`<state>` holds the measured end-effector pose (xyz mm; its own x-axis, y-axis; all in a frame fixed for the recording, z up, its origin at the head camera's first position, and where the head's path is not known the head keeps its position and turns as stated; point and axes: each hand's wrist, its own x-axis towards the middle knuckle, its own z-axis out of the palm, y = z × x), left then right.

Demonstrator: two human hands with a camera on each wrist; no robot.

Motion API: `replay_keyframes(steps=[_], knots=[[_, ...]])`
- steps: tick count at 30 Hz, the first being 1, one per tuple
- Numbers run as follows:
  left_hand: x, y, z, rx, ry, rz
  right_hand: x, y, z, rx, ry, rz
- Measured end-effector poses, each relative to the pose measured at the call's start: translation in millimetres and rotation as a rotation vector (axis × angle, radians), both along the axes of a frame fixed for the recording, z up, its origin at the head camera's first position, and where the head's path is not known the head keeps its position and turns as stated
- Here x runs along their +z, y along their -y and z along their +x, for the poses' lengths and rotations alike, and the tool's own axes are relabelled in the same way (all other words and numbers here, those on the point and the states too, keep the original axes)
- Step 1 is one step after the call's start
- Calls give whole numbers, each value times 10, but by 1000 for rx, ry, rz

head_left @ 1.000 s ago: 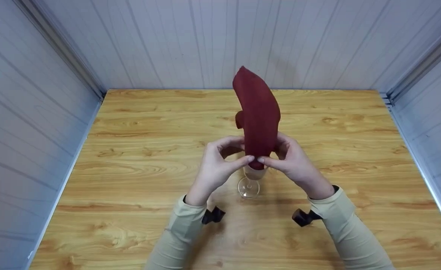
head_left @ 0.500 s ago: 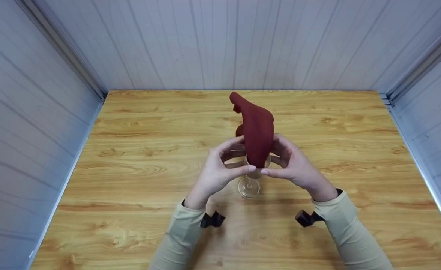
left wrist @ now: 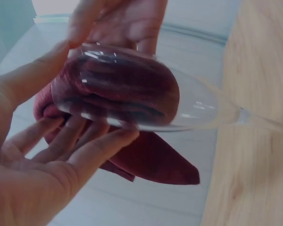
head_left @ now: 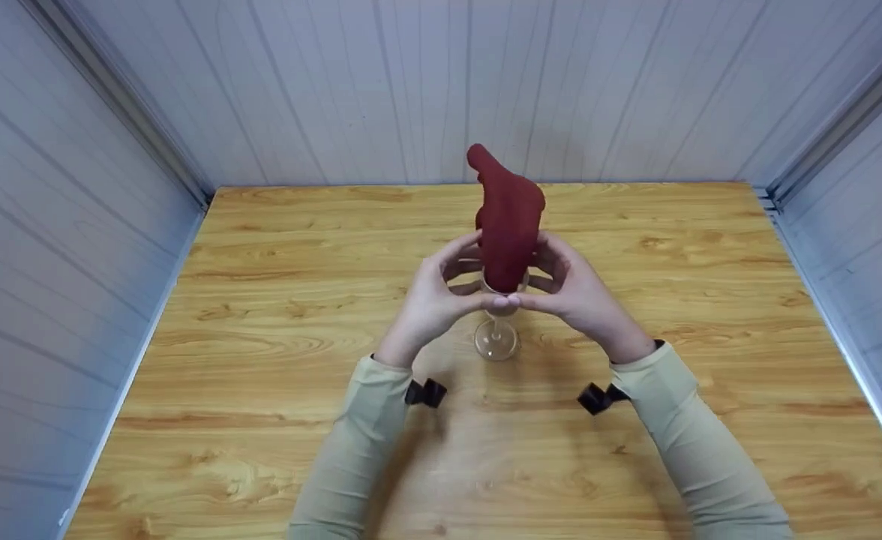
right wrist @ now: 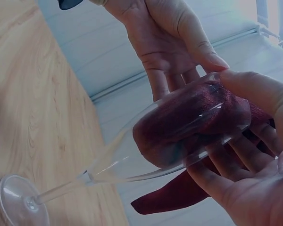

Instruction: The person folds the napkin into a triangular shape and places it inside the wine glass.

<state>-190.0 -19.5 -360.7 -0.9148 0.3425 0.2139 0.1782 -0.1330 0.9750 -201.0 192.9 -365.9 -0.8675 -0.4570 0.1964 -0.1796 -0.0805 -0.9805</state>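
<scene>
A dark red cloth napkin (head_left: 512, 217) stands with its lower part inside a clear wine glass (head_left: 496, 343) that has a tall, narrow bowl. My left hand (head_left: 435, 300) holds the bowl from the left and my right hand (head_left: 582, 300) from the right. Both thumbs meet at the near rim, the other fingers curving behind. Through the glass in the left wrist view, the rounded napkin end (left wrist: 132, 89) fills the upper bowl, above a bare tapering bottom. A pointed napkin flap (right wrist: 170, 195) hangs outside the bowl on the far side. The foot (right wrist: 23, 202) appears over the tabletop.
The wood-grain table (head_left: 276, 420) spreads around the glass. White panelled walls (head_left: 321, 90) close it in at the back, left and right. A black camera mount (head_left: 430, 392) sticks out from the left wrist, another (head_left: 597, 399) from the right.
The napkin has sunk into the glass, and its top has bent over leftward. My hands have moved from the napkin down to the bowl. Hands and glass now sit farther from me.
</scene>
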Motion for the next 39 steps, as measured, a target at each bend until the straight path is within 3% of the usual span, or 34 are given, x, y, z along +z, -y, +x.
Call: replay_keyframes(steps=[5,12,14,17,21,24,30,39], knots=[[61,29,-42,3,-2,-11,-13,23,-115,18,13,-27],[-167,-16,-192,14,-15,10,57,-91,-171,81,62,32],[-189,-35,-214,8,-17,19,167,-201,-192,76,78,98],[-200,-53,-234,6,-18,25,411,-369,-234,-15,118,147],[-201,-47,-251,20,-17,6,772,-481,-346,-139,253,12],[-197,-42,-274,25,-22,0,980,-464,-453,-162,369,-59],[-204,-51,-316,30,-24,1,1156,-331,-639,-148,474,120],[-194,-77,-307,39,-22,-15,1137,-158,-808,-117,527,305]])
